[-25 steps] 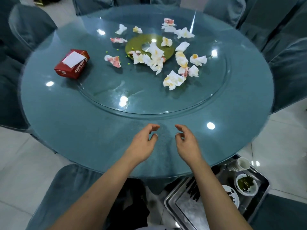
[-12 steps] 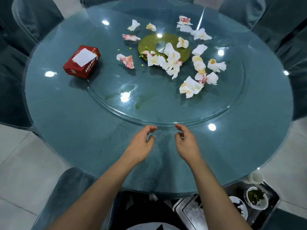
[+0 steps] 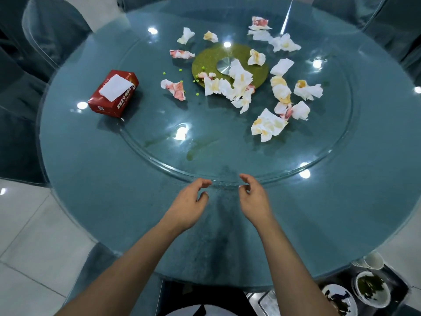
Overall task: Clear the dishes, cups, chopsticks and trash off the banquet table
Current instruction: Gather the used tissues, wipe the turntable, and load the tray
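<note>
The round blue glass counter (image 3: 95, 183) carries a glass turntable (image 3: 337, 142) strewn with crumpled, stained napkins (image 3: 267, 125) around its green hub (image 3: 211, 58). A red tissue box (image 3: 114, 93) sits at the turntable's left edge. The left hand (image 3: 188, 206) and right hand (image 3: 252, 198) hover near the turntable's near rim, each grip loosely curled and holding nothing. Dirty bowls (image 3: 371, 290) rest in a bin (image 3: 398, 290) on the pale tiled floor (image 3: 20, 224).
</note>
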`<state>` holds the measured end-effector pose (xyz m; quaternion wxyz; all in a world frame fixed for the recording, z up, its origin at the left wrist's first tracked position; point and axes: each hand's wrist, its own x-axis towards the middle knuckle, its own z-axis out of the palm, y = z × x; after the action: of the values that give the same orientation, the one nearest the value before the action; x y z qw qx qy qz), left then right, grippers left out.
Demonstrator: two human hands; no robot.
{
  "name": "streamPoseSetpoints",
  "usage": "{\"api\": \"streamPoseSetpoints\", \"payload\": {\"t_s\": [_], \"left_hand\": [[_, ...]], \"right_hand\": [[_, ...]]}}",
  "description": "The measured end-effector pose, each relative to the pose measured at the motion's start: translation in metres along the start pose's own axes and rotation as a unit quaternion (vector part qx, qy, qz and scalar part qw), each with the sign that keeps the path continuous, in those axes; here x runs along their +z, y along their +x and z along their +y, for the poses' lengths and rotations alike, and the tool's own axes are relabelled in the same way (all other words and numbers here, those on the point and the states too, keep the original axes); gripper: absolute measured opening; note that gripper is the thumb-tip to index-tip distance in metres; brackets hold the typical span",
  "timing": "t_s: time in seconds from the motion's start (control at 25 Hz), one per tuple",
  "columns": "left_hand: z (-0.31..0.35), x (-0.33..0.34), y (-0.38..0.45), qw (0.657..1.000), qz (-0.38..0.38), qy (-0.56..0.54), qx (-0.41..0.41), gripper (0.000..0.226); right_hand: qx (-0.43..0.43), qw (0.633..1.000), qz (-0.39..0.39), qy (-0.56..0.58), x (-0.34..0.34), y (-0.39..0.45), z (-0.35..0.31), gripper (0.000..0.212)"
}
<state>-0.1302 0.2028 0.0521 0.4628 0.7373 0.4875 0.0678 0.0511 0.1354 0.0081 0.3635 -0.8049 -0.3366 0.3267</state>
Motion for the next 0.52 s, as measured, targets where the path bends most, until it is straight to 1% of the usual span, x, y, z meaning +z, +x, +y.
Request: {"api": "streamPoseSetpoints", "payload": {"t_s": [0.12,0.32,0.4,0.52], "left_hand": [[0.005,0.006,0.021,1.0,0.005,-0.004,-0.002,0.034],[0.013,0.018,0.039,1.0,-0.006,0.002,-0.001,0.033],[0.013,0.019,0.045,1.0,-0.005,0.005,-0.003,0.033],[0.013,0.021,0.052,1.0,-0.012,0.012,-0.01,0.034]], "right_hand": [[0.0,0.999,-0.003,-0.046,-0.011,0.021,0.004,0.04],[-0.016,0.986,-0.016,-0.168,-0.033,0.05,0.019,0.048],[-0.007,0.971,-0.031,-0.236,-0.04,0.063,0.026,0.054],[0.025,0.943,-0.079,-0.322,-0.045,0.07,0.034,0.06]]}}
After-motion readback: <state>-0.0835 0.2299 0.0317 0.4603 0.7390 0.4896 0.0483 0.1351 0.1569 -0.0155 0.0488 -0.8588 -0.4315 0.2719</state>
